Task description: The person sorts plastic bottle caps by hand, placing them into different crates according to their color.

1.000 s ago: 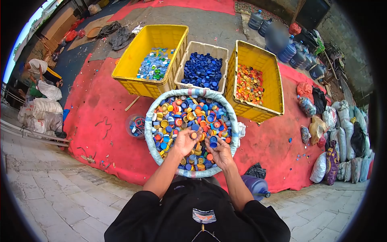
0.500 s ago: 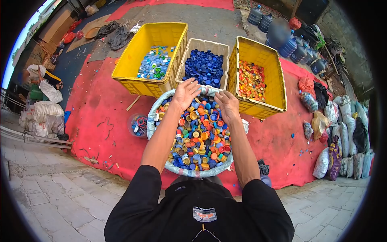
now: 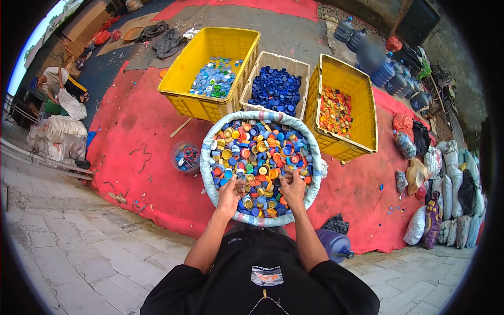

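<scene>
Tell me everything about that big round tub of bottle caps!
The round tub, open side up, has a thick, pale blue-green rim that looks wrapped in cloth, with pinkish stripes. Small, round, multicoloured plastic bottle caps fill it. It's in front of the person, whose bare left hand and bare right hand are over its near half. Its base is hidden.

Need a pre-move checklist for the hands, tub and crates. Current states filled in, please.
1. Left hand at the mixed caps in the round tub: ok.
2. Right hand there too, apart from the left: ok.
3. Cap gripped in either hand: cannot tell, fingers too small and partly hidden.
4. Left yellow crate, white crate and right yellow crate uncovered: ok.
5. White crate's visible caps all blue: ok.
6. Red mat free of loose bits: not ok, small pieces lie on it.
</scene>
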### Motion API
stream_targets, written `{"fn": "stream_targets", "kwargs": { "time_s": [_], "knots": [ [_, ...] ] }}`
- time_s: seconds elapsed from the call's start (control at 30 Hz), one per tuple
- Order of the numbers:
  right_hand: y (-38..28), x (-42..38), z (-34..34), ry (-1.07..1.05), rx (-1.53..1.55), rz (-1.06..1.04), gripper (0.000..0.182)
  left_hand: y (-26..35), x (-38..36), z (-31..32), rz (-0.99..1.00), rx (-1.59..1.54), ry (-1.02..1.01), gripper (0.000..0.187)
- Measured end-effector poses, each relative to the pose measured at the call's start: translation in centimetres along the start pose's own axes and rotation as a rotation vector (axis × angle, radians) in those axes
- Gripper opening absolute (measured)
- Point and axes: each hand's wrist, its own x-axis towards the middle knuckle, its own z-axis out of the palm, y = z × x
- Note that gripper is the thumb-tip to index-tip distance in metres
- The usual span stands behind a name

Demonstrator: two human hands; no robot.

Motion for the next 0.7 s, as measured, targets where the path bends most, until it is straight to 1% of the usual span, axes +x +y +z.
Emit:
{"fn": "stream_targets", "kwargs": {
  "time_s": [0.07,0.2,0.27,0.37,0.53,0.63,0.7],
  "knots": [
    [-0.4,0.7,1.3,-0.015,-0.018,-0.053,0.029,-1.2,-1.5,-0.3,-0.005,-0.001,0.018,0.028],
    [-1.5,3.5,4.4,0.018,-0.050,-0.166,0.032,-2.5,-3.6,-0.1,-0.007,0.001,0.015,0.020],
    [-2.7,4.5,5.5,0.018,-0.096,-0.186,0.038,-2.8,-4.3,-0.1,-0.016,0.030,0.007,0.020],
    [-2.4,6.2,7.9,0.098,-0.195,-0.283,0.040,-2.8,-5.0,-0.6,-0.020,0.056,0.003,0.020],
    [-2.4,7.9,9.7,0.169,-0.308,-0.209,0.037,-2.1,-5.7,-2.4,-0.008,0.024,0.047,0.019],
    [-2.6,8.3,10.0,0.149,-0.281,-0.121,0.037,-1.6,-5.8,-3.5,-0.005,-0.013,0.060,0.019],
    [-2.6,8.3,10.2,0.113,-0.301,-0.124,0.036,-1.4,-5.7,-3.6,-0.011,-0.023,0.064,0.019]
  ]
}}
